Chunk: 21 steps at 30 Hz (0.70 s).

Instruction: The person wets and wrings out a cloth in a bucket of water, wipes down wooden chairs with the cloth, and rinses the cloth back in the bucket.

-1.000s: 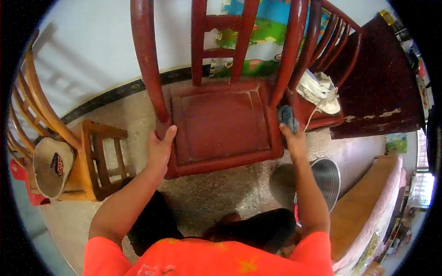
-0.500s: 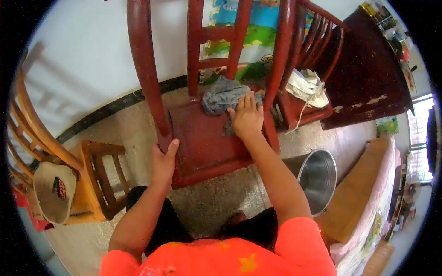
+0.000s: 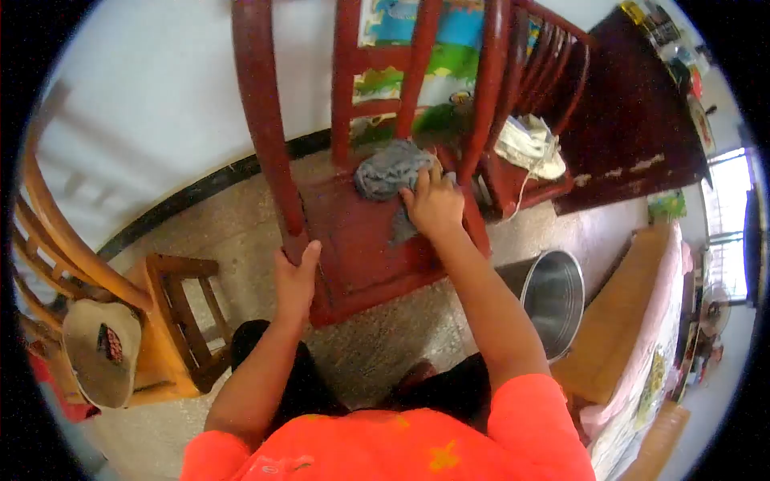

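Observation:
A dark red wooden chair (image 3: 373, 260) stands in front of me, its slatted back at the far side. On the rear right part of its seat lies a crumpled grey cloth (image 3: 389, 170), damp-looking and partly spread. My right hand (image 3: 435, 204) presses on the cloth's right side with fingers bent over it; the palm hides part of the cloth. At the seat's left edge, my left hand (image 3: 297, 276) holds the chair, thumb on top and the other fingers mostly out of sight.
A metal bucket (image 3: 553, 305) stands on the floor at right. Left is a yellow wooden chair (image 3: 172, 353) with a beige hat (image 3: 92, 345). Behind, another red chair (image 3: 521, 192) carries a white cloth bag (image 3: 531, 148). A wall (image 3: 160, 104) closes the left side.
My right hand's fingers have bent more over the cloth, and the cloth is slightly more bunched. The left hand keeps its place at the seat edge. The whole view has shifted slightly.

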{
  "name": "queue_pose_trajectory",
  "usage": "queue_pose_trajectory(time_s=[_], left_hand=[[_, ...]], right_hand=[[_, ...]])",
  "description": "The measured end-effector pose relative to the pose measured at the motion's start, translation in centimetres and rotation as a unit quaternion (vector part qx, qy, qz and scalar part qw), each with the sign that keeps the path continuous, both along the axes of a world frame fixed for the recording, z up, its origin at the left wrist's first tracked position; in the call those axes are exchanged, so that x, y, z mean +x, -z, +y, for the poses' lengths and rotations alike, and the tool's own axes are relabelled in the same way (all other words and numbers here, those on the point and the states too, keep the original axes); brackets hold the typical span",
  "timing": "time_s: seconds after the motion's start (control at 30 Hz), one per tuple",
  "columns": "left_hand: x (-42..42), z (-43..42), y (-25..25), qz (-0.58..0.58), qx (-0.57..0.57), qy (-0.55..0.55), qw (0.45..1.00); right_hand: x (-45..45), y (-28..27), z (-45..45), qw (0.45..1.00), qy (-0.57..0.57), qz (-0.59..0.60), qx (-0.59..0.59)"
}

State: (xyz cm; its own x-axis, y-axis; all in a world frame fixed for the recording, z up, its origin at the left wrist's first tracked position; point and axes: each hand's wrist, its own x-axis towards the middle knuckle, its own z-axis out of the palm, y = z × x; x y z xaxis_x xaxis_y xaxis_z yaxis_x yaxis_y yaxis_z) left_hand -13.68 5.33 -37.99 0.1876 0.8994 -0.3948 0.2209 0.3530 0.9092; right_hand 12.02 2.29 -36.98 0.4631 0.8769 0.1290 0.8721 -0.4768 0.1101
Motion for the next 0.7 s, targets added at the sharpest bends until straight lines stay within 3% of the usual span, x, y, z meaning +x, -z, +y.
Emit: queue_pose_trajectory(time_s=[0.1, 0.2, 0.27, 0.3, 0.33, 0.37, 0.43, 0.5, 0.63, 0.7], left_hand=[[-0.2, 0.9, 0.5, 0.039, 0.004, 0.017, 0.999], [-1.5, 1.0, 1.3, 0.113, 0.093, 0.003, 0.989], [-2.2, 1.2, -0.6, 0.125, 0.236, -0.041, 0.963], [-1.6, 1.0, -1.5, 0.124, 0.243, -0.038, 0.961], [-0.7, 0.1, -2.4, 0.095, 0.375, 0.109, 0.916], [0.2, -1.2, -3.4, 0.065, 0.486, 0.252, 0.834], [5.6, -1.7, -5.8, 0.104, 0.511, 0.366, 0.770], [10.6, -1.0, -4.5, 0.138, 0.535, 0.339, 0.762], [16.2, -1.1, -1.6, 0.214, 0.543, 0.352, 0.731], [17.2, -1.3, -1.0, 0.233, 0.561, 0.376, 0.699]], right_hand=[[-1.0, -1.8, -0.1, 0.989, 0.092, 0.093, -0.062], [-2.0, -1.4, -3.7, 0.990, 0.082, 0.115, -0.002], [-2.4, -0.8, -6.4, 0.992, 0.004, 0.111, 0.059], [-2.4, -0.9, -7.6, 0.992, 0.007, 0.110, 0.066], [-2.7, -1.2, -8.8, 0.982, -0.056, 0.160, 0.082], [-2.9, -1.5, -9.9, 0.966, -0.120, 0.211, 0.093], [-2.8, -2.8, -10.8, 0.949, -0.149, 0.243, 0.135], [-2.1, -3.6, -11.2, 0.929, -0.176, 0.266, 0.188], [-0.1, -2.6, -11.6, 0.897, -0.114, 0.294, 0.309], [0.8, -1.7, -11.5, 0.930, -0.065, 0.152, 0.327]])
